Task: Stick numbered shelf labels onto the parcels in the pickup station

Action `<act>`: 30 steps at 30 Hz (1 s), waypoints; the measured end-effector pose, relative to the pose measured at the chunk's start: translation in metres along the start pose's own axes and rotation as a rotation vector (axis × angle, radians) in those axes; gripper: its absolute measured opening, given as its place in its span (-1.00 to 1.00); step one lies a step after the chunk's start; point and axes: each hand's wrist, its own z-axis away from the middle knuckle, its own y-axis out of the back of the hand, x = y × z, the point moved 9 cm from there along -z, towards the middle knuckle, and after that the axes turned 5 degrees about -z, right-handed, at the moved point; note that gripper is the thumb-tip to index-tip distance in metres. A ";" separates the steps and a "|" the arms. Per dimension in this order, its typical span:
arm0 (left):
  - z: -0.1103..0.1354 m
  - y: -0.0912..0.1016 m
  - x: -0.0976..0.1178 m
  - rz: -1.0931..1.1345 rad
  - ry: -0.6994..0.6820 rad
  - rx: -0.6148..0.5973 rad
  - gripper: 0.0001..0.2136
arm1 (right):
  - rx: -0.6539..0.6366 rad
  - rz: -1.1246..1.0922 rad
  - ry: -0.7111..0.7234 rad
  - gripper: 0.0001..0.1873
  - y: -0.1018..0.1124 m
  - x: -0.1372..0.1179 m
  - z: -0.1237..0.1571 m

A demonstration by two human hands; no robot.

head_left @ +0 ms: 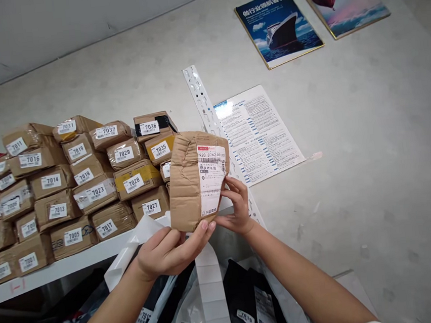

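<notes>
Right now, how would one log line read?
left hand: holds parcel bottom | right hand: pinches parcel's right edge | behind: numbered boxes on shelf

Numbered boxes (88,184) crowd the shelf (76,262) — posters (278,26) above.

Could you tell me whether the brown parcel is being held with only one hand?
No, the left hand holds the brown parcel at its bottom edge while the right hand pinches its lower right side.

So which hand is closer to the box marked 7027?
Left. The left hand sits just below-right of box 7027, under the brown parcel; the right hand grips the parcel's far edge, farther right.
</notes>
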 end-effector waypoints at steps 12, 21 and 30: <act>-0.002 -0.002 0.003 0.023 -0.028 -0.015 -0.64 | -0.002 -0.052 -0.015 -0.22 0.000 0.007 0.005; 0.008 -0.016 -0.048 0.340 0.470 0.084 -0.44 | 0.080 0.034 -0.136 -0.22 0.008 -0.023 -0.025; -0.011 -0.036 -0.061 0.437 0.515 0.043 -0.40 | 0.101 -0.004 -0.277 -0.51 0.013 -0.016 -0.049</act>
